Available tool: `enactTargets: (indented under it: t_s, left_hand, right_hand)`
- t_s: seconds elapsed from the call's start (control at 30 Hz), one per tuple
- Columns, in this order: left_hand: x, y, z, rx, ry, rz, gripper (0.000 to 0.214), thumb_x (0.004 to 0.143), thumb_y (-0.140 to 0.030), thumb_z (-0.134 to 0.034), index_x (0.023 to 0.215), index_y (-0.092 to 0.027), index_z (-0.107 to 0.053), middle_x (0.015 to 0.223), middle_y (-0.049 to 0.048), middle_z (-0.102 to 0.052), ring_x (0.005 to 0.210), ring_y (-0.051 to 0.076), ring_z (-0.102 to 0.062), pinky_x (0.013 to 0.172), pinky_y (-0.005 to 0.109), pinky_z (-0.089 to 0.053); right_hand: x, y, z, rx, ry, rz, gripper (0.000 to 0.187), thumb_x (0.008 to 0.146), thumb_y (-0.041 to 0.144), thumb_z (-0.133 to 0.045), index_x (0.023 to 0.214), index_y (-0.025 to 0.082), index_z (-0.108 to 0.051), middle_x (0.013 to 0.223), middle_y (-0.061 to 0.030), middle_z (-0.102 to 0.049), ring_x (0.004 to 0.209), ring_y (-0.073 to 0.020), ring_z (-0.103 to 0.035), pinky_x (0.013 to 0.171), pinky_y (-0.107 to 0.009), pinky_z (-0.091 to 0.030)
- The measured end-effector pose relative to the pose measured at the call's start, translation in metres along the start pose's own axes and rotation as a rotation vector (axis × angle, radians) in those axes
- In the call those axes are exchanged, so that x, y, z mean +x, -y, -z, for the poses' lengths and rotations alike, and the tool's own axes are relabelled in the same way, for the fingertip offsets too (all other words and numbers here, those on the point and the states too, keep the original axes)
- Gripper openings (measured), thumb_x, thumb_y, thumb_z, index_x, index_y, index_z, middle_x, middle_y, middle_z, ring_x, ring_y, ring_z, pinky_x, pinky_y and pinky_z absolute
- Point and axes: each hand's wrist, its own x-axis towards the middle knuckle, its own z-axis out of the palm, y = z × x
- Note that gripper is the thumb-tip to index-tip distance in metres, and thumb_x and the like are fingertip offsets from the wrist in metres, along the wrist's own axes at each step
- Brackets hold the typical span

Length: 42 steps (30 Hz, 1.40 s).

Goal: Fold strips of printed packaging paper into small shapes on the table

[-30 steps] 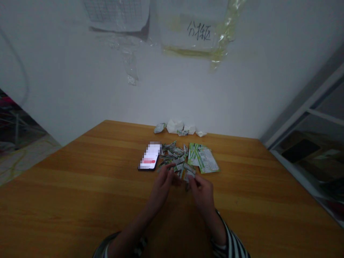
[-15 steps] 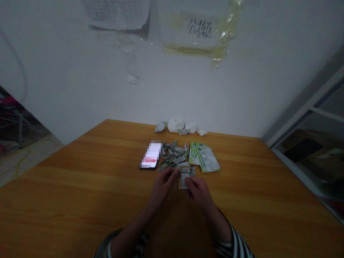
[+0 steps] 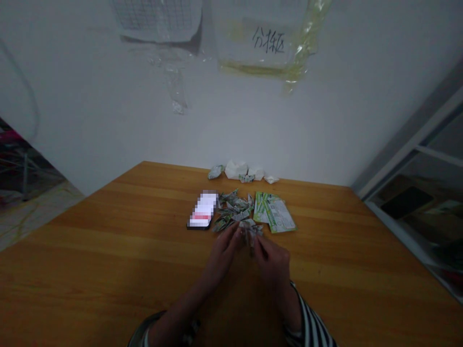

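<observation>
Just in front of the pile of crumpled green-and-white wrappers (image 3: 237,207), my left hand (image 3: 223,246) and my right hand (image 3: 272,256) are close together. Both are closed, with thumbs and fingers pinching a small printed packet (image 3: 249,237) between them. Motion blurs the packet, and the fingers cover its sides, so its print cannot be read. To the right of the pile lie flat green-and-white packets (image 3: 277,212), overlapping one another. A phone (image 3: 203,209) with a lit, pixelated screen lies to the left of the pile.
Along the table's back edge, crumpled white tissues (image 3: 236,169) and a crumpled wrapper (image 3: 216,172) rest near the wall (image 3: 231,120). The wooden table (image 3: 119,250) spreads to both sides. A shelf frame (image 3: 405,229) stands at the right.
The packet, flat and facing me before, is now turned and blurred between my fingers. My right hand has rotated and moved slightly down. The things on the table stay put.
</observation>
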Motion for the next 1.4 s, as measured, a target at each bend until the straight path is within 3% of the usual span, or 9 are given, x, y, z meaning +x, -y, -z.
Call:
enactTargets:
  t_s: [0.1, 0.23, 0.37, 0.53, 0.63, 0.93, 1.17, 1.3, 1.4]
  left_hand:
    - [-0.002, -0.004, -0.003, -0.069, 0.075, 0.040, 0.042, 0.085, -0.053, -0.055, 0.105, -0.018, -0.067, 0.106, 0.0088, -0.070, 0.101, 0.026, -0.063, 0.088, 0.038, -0.050]
    - [-0.001, -0.010, 0.006, -0.071, -0.067, 0.052, 0.038, 0.081, -0.053, -0.060, 0.090, -0.017, -0.065, 0.086, 0.0051, -0.070, 0.086, 0.023, -0.063, 0.079, 0.034, -0.050]
    - [0.003, -0.008, 0.015, -0.098, -0.104, 0.125, 0.038, 0.079, -0.055, -0.060, 0.092, -0.020, -0.057, 0.072, -0.0011, -0.063, 0.064, 0.016, -0.057, 0.057, 0.024, -0.045]
    - [0.004, 0.000, 0.017, -0.080, 0.033, 0.119, 0.029, 0.080, -0.049, -0.060, 0.087, -0.022, -0.054, 0.075, -0.0033, -0.058, 0.068, 0.015, -0.055, 0.060, 0.022, -0.044]
    - [0.004, 0.004, 0.016, -0.113, 0.126, 0.155, 0.025, 0.081, -0.047, -0.059, 0.085, -0.023, -0.052, 0.071, -0.0048, -0.054, 0.062, 0.013, -0.052, 0.056, 0.022, -0.042]
    - [0.003, 0.004, 0.012, -0.005, 0.173, 0.051, 0.028, 0.085, -0.050, -0.053, 0.093, -0.023, -0.056, 0.078, -0.0014, -0.058, 0.070, 0.016, -0.055, 0.063, 0.025, -0.045]
    - [0.002, -0.005, 0.012, 0.045, 0.201, 0.041, 0.035, 0.086, -0.053, -0.052, 0.100, -0.021, -0.054, 0.067, -0.0044, -0.054, 0.059, 0.013, -0.051, 0.055, 0.023, -0.041]
    - [0.007, -0.004, 0.013, -0.113, 0.193, 0.097, 0.046, 0.084, -0.056, -0.054, 0.115, -0.023, -0.046, 0.056, -0.0080, -0.056, 0.041, 0.010, -0.046, 0.041, 0.018, -0.033]
    - [0.007, -0.007, 0.013, -0.155, 0.214, 0.033, 0.048, 0.079, -0.045, -0.067, 0.118, -0.021, -0.052, 0.060, -0.0034, -0.066, 0.049, 0.013, -0.059, 0.047, 0.020, -0.044]
  right_hand:
    - [-0.003, 0.002, -0.003, -0.144, 0.001, 0.249, 0.026, 0.095, 0.021, -0.049, 0.107, 0.017, -0.071, 0.068, -0.0092, -0.070, 0.062, -0.0195, -0.063, 0.061, -0.030, -0.049]
    - [-0.004, 0.012, -0.004, -0.039, 0.273, 0.449, 0.027, 0.092, 0.020, -0.052, 0.114, 0.016, -0.068, 0.077, -0.0098, -0.070, 0.071, -0.0212, -0.064, 0.065, -0.032, -0.051]
    - [0.002, 0.009, 0.006, 0.069, 0.240, 0.335, 0.035, 0.090, 0.025, -0.058, 0.125, 0.020, -0.060, 0.090, -0.0091, -0.067, 0.082, -0.0218, -0.062, 0.072, -0.034, -0.052]
    - [0.012, -0.004, 0.015, 0.154, 0.347, 0.283, 0.065, 0.074, 0.036, -0.076, 0.134, 0.026, -0.054, 0.104, -0.0087, -0.056, 0.094, -0.0241, -0.056, 0.079, -0.037, -0.051]
    - [0.012, -0.009, 0.012, 0.202, 0.347, 0.308, 0.050, 0.077, 0.023, -0.072, 0.125, 0.032, -0.062, 0.107, -0.0073, -0.052, 0.096, -0.0226, -0.055, 0.081, -0.037, -0.050]
    - [0.007, -0.008, 0.001, 0.516, 0.239, -0.066, 0.024, 0.072, 0.006, -0.064, 0.081, 0.024, -0.078, 0.085, -0.0044, -0.059, 0.081, -0.0183, -0.061, 0.067, -0.028, -0.052]
    - [-0.001, -0.005, -0.005, 0.588, 0.364, -0.211, 0.033, 0.067, 0.003, -0.056, 0.080, 0.021, -0.080, 0.076, -0.0051, -0.072, 0.066, -0.0165, -0.065, 0.062, -0.026, -0.051]
    - [0.003, -0.007, -0.002, 0.589, 0.115, -0.380, 0.026, 0.068, 0.010, -0.058, 0.076, 0.021, -0.080, 0.075, -0.0056, -0.074, 0.068, -0.0185, -0.068, 0.064, -0.028, -0.054]
    - [0.007, -0.009, 0.001, 0.649, -0.042, -0.580, 0.020, 0.068, 0.015, -0.062, 0.077, 0.020, -0.079, 0.077, -0.0051, -0.076, 0.069, -0.0199, -0.069, 0.064, -0.029, -0.055]
